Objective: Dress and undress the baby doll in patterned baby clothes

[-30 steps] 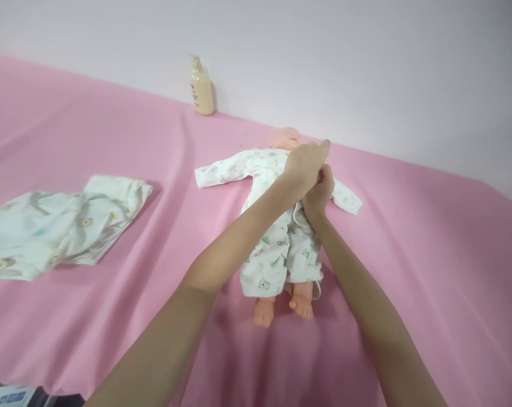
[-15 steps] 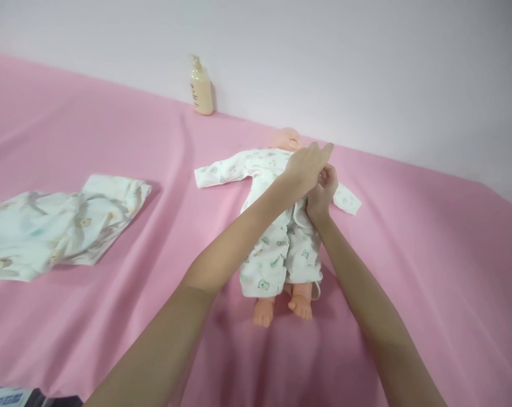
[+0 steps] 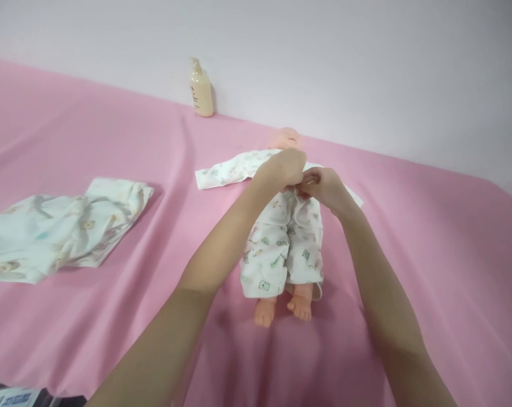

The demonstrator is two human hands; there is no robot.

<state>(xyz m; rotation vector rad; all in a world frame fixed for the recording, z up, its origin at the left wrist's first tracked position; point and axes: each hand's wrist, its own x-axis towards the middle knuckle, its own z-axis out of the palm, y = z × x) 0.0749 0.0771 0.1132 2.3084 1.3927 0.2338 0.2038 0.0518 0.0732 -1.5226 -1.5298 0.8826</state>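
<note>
A baby doll (image 3: 290,137) lies on its back, head toward the wall, wearing a white printed shirt (image 3: 234,168) and matching pants (image 3: 264,254). Its bare feet stick out at the hems. Over the chest, my left hand (image 3: 286,167) is closed on the shirt front, its fingertips partly hidden. Right beside it, my right hand (image 3: 327,186) pinches the shirt near the middle, thumb and fingers together. My hands cover most of the chest. The shirt's sleeves spread out to both sides.
Pink cloth (image 3: 162,316) with soft folds covers the surface. A folded white printed garment (image 3: 73,226) lies to the left. By the wall stands a cream pump bottle (image 3: 203,93). Something dark with a pale label (image 3: 13,397) shows at the bottom left corner.
My left hand has moved slightly left and down, its outstretched fingers now curled. My right hand has turned inward to meet it at the shirt front. The doll stays in place.
</note>
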